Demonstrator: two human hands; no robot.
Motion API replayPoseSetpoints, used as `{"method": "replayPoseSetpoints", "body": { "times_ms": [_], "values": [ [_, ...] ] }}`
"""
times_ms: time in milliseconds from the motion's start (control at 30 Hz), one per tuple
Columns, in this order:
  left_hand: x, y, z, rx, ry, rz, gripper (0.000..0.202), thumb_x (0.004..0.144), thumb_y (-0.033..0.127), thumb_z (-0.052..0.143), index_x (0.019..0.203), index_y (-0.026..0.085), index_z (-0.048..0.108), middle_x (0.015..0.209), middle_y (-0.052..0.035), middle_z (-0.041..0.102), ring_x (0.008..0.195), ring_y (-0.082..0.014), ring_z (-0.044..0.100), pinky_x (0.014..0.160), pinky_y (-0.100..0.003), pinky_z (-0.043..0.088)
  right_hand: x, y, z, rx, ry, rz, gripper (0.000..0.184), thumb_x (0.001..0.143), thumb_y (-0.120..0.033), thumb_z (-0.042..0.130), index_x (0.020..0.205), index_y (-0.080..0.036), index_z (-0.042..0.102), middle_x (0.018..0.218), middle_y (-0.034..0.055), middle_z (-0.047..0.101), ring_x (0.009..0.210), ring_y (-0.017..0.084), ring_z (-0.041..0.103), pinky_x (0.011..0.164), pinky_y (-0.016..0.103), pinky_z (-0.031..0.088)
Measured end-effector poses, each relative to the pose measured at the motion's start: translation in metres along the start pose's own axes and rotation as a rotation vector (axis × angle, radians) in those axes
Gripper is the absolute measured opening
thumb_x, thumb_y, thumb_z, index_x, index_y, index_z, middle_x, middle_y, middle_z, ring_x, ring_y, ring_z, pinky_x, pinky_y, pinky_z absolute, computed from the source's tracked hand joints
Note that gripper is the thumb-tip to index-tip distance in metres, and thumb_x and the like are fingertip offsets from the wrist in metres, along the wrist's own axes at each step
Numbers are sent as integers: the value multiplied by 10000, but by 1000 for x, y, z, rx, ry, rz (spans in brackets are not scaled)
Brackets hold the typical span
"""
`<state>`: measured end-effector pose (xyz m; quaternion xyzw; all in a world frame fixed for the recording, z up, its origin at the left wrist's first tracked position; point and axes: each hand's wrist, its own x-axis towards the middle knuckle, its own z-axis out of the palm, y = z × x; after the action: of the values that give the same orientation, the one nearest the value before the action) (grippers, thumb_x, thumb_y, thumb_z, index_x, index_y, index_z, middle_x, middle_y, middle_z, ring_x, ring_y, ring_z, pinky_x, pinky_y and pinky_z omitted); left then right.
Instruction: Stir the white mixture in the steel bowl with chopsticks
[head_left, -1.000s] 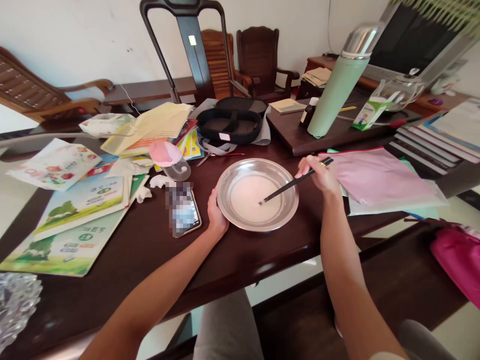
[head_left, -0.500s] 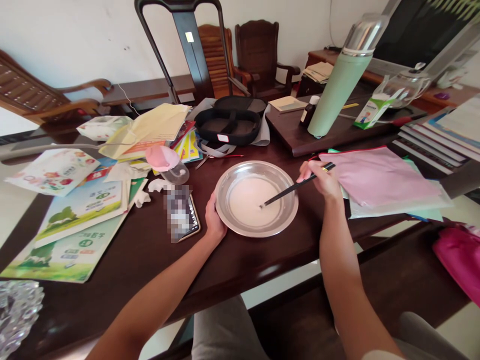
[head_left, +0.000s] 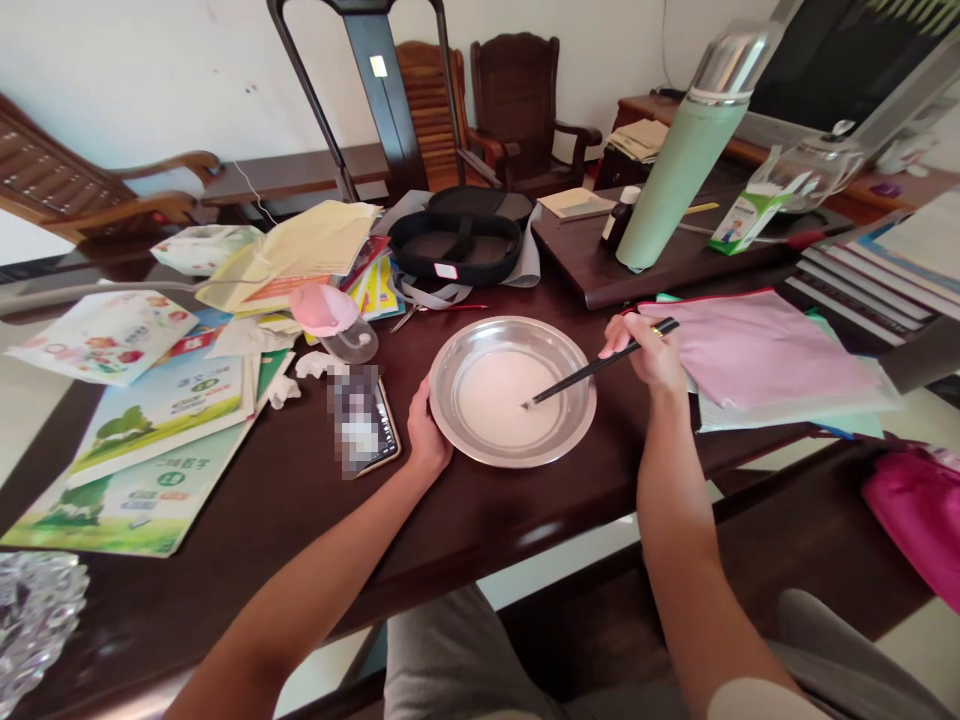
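A round steel bowl [head_left: 450,425] with a wide rim stands on the dark wooden table, holding a pale whitish liquid [head_left: 495,395]. Against the bowl's left side my left hand [head_left: 429,430] is pressed, fingers closed on the rim and partly hidden by it. My right hand [head_left: 646,350], at the bowl's right, grips black chopsticks [head_left: 592,368]. They slant down to the left, their tips in the liquid near the middle. Left of my left hand lies a phone [head_left: 388,420] with a blurred screen.
Left are workbooks [head_left: 150,480], a tissue pack [head_left: 105,335] and a pink-topped cup [head_left: 330,315]. An open black case [head_left: 457,255] sits behind the bowl. A green thermos [head_left: 679,180] stands back right, above a pink pouch [head_left: 757,345]. A glass dish [head_left: 37,620] occupies the near left corner.
The chopsticks and my right hand have shifted very slightly to the right. My left hand stays at the bowl's rim, and the whole view has tilted a little.
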<state>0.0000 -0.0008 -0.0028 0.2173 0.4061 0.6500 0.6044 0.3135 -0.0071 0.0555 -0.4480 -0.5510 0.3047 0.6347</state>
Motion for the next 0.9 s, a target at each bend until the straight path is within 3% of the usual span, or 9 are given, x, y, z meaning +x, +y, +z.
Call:
{"method": "replayPoseSetpoints", "body": {
  "times_ms": [100,167,267,400,500,633,700,833,900],
  "values": [
    [0,2,0,-26,-20,-28,265,769,488,817,873,244,820,949,-12,843,1040,-264,764,1036,-383,553,0,-2,12,-10,-205,54,538,872,-727,782,600,-263,754,628,44,748,642,233,710,736,402,583],
    [-1,3,0,-41,-34,-48,275,770,492,814,881,241,821,936,-18,842,1035,-275,769,1024,-401,563,0,-4,18,-40,-251,63,520,852,-731,802,651,-252,783,683,51,779,680,238,747,756,397,600],
    [-2,4,0,-49,-64,-57,279,792,496,793,898,239,819,953,-27,845,1073,-291,770,1033,-419,562,1,-1,15,-62,-119,37,491,858,-712,810,656,-265,780,694,42,788,707,247,763,801,416,615],
    [-2,4,2,-66,-88,-57,294,780,498,795,904,232,816,960,-29,844,1094,-296,768,1053,-423,558,3,7,2,4,72,-21,530,888,-705,779,558,-293,724,574,19,724,593,238,686,760,446,597],
    [-3,5,3,-63,-85,-70,304,778,514,797,895,234,810,959,-34,844,1121,-312,768,1069,-441,557,3,8,5,50,-48,-17,543,890,-691,780,526,-294,714,535,24,702,587,234,660,725,431,577],
    [-2,7,2,-58,-77,-100,310,800,526,780,909,238,818,977,-49,850,1151,-344,768,1084,-480,561,1,3,17,-21,-237,33,488,879,-700,793,644,-272,788,670,45,778,708,250,745,773,414,591],
    [-1,8,1,-62,-75,-109,301,807,516,775,912,238,823,976,-51,851,1149,-347,769,1079,-483,567,1,2,17,-53,-177,40,483,869,-705,803,668,-266,789,690,41,782,709,242,755,797,408,595],
    [0,8,1,-69,-72,-103,286,796,492,781,904,231,829,975,-53,851,1139,-346,772,1070,-477,576,4,4,5,-30,66,-4,567,881,-750,759,574,-275,708,586,30,716,625,229,715,773,420,592],
    [-1,9,1,-68,-80,-103,300,789,501,788,909,229,831,970,-61,851,1155,-361,770,1077,-491,576,4,5,1,-6,78,-15,620,884,-781,727,522,-281,662,539,37,684,598,235,696,740,431,591]
  ]
}}
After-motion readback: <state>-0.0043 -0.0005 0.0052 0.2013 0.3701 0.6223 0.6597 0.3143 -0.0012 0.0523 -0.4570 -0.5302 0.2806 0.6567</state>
